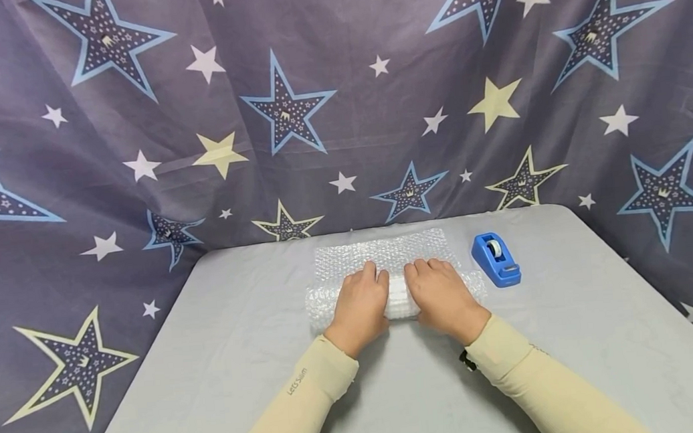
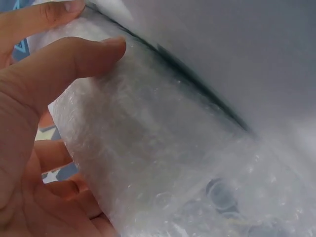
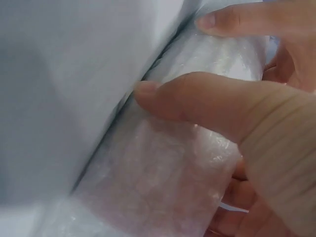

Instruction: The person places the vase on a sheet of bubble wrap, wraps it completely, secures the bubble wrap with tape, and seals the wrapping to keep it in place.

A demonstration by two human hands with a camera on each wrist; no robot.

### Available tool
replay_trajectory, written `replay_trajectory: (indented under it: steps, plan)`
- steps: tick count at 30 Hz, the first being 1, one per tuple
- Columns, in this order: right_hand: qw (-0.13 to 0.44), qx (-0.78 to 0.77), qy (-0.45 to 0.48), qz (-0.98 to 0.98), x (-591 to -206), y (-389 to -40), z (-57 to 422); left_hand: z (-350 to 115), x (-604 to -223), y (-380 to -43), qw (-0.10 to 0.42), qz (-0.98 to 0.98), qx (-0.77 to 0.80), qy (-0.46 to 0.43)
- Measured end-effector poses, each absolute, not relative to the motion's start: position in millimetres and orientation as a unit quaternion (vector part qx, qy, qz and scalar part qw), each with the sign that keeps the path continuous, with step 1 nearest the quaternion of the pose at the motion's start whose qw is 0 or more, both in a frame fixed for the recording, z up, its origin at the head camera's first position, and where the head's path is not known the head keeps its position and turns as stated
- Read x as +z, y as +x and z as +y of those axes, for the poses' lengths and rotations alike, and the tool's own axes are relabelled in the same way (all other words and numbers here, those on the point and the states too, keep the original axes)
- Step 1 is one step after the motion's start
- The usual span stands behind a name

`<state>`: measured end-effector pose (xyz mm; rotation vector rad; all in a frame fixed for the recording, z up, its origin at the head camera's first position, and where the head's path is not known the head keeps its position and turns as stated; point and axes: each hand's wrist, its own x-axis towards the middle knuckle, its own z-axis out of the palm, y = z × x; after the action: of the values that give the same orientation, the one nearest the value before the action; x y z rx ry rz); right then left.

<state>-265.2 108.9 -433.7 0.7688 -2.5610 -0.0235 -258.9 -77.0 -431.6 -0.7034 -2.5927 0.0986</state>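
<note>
A roll of bubble wrap (image 1: 398, 297) lies crosswise on the table, with a flat sheet of the same bubble wrap (image 1: 379, 253) stretching out behind it. Something whitish shows through the middle of the roll, but its kind is hidden by the layers. My left hand (image 1: 361, 306) grips the roll left of its middle, fingers over the top. The right hand (image 1: 445, 297) grips it likewise on the right. In both wrist views each thumb, such as the left thumb (image 2: 84, 57) and the right thumb (image 3: 187, 96), presses the near side, while the other fingers curl round the far side.
A blue tape dispenser (image 1: 496, 260) with a roll of tape stands right of the bubble wrap. The table (image 1: 224, 359) has a pale grey cloth over it. Behind and at the sides hangs a dark curtain (image 1: 339, 109) with stars.
</note>
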Motion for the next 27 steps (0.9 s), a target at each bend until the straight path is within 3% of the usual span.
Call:
replay_trajectory:
  steps: [27]
  plan:
    - [0.233, 0.034, 0.300, -0.924, -439, -277, 112, -84, -435, -269, 0.220, -0.948, 0.022, -0.231]
